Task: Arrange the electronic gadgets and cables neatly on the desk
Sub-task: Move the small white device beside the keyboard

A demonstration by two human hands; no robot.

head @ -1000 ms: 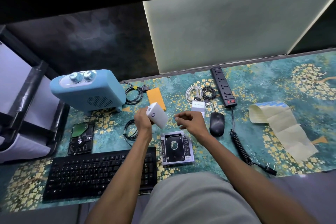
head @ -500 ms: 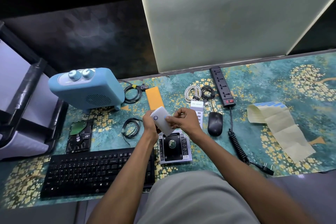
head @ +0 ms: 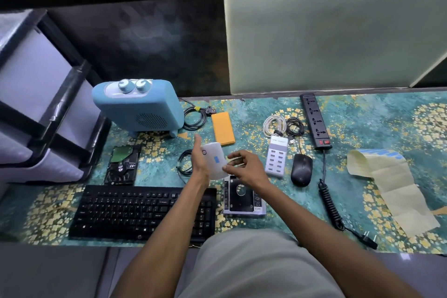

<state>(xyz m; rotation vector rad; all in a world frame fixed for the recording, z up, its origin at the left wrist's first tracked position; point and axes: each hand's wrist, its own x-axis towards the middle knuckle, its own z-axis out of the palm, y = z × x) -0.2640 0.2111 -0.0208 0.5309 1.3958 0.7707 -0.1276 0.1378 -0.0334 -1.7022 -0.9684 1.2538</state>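
small white rounded plastic gadget with a blue sticker [head: 214,161] is held off the desk, above the gap between keyboard and orange pad. left hand [head: 199,161] fingers wrapped around its left edge; right hand [head: 244,168] fingertips pinching its near-right corner. just under the hands: silver drive caddy [head: 243,197]. black keyboard [head: 142,211] near left, coiled black cable [head: 184,162] behind the left hand. flat orange pad [head: 223,128] far, white multi-port usb hub [head: 277,157] and black mouse [head: 301,169] right.
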